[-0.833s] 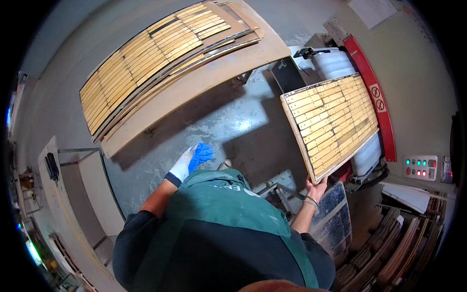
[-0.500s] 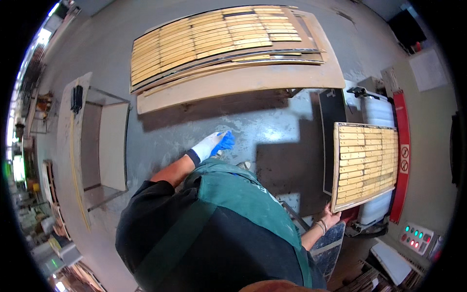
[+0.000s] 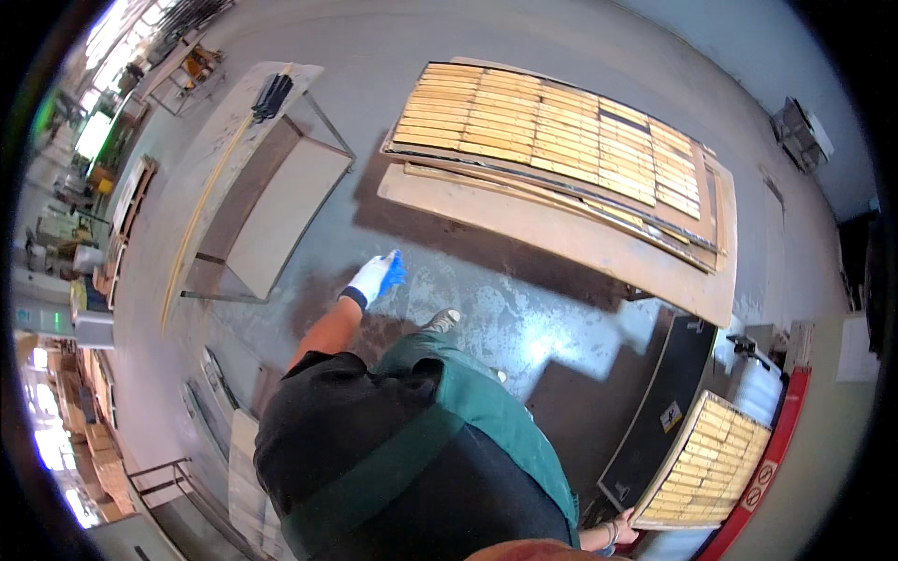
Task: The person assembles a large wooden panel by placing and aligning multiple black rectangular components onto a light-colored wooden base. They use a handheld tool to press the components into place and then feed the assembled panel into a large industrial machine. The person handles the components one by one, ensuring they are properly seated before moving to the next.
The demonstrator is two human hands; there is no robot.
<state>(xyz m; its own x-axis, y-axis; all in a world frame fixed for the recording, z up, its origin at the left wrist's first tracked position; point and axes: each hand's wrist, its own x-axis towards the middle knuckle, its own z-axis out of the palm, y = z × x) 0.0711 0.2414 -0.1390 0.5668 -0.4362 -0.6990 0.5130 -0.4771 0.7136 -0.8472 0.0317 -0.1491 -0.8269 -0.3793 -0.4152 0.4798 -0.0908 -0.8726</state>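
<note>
Currently, in the head view, the right hand (image 3: 621,535) grasps the panel (image 3: 706,463) at its near left corner; the fingers are partly hidden by the edge. The panel, faced with yellow slats, is located at the near right, just left of the red bar (image 3: 793,402). The left hand (image 3: 376,279), gloved in white and blue, is positioned left of centre above the floor (image 3: 486,280), fingers released. The table (image 3: 486,208) at the far side supports a stack (image 3: 533,131) of slatted panels. The bench (image 3: 210,173) at the far left bears a black bundle (image 3: 272,97).
</note>
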